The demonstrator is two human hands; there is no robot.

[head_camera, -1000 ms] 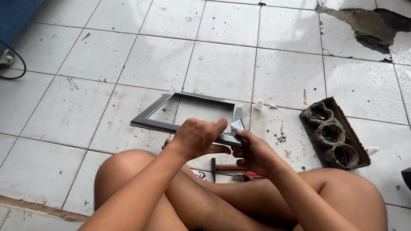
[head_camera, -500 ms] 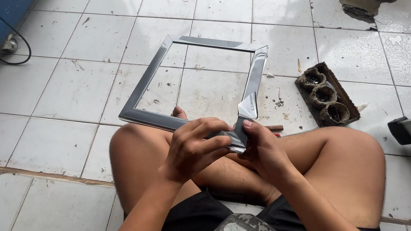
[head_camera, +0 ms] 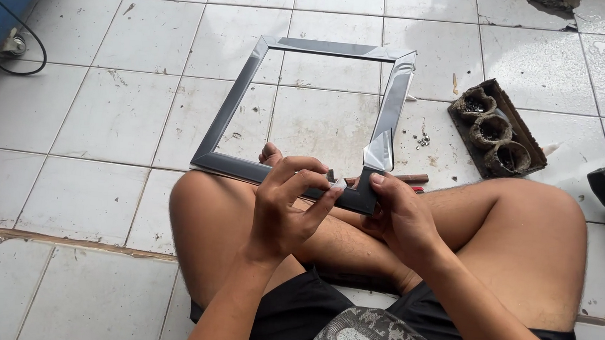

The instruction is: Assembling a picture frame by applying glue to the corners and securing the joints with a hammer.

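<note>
There is a single view, taken from a camera worn on the person's head. It looks steeply downward and slightly forward, over the person's own crossed legs toward the tiled floor (head_camera: 122, 108) beyond. The left hand (head_camera: 282, 211) and right hand (head_camera: 402, 219) sit close to the lens, near the middle of the picture, with the forearms entering from the bottom edge. The grey metal frame (head_camera: 239, 105) stretches away from the hands toward the top, so the far floor lies at the upper edge. With no second view, nothing in the scene is shared between cameras.
</note>
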